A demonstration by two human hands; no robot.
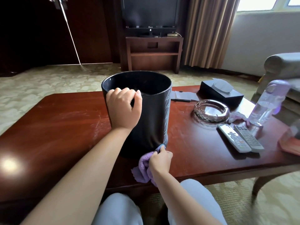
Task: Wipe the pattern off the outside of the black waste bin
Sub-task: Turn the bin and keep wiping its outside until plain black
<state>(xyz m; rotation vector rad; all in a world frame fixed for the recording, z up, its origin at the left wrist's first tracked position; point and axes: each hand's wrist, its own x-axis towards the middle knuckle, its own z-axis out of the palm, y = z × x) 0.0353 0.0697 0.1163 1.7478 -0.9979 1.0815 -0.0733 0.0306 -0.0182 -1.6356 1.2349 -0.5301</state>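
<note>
The black waste bin (152, 114) stands upright on the red-brown wooden table (56, 127). A pale line pattern (168, 108) runs down its right side. My left hand (123, 108) grips the bin's near rim, fingers hooked over the edge. My right hand (160, 159) holds a bunched purple cloth (143, 168) and presses it against the bin's lower right corner, close to the tabletop. The bin's far side is hidden.
To the right on the table lie a glass ashtray (211, 111), two remote controls (240, 138), a black tissue box (221, 91), a pen (180, 100) and a purple-capped bottle (266, 103). A sofa arm (282, 65) stands at far right. My knees are below the table's front edge.
</note>
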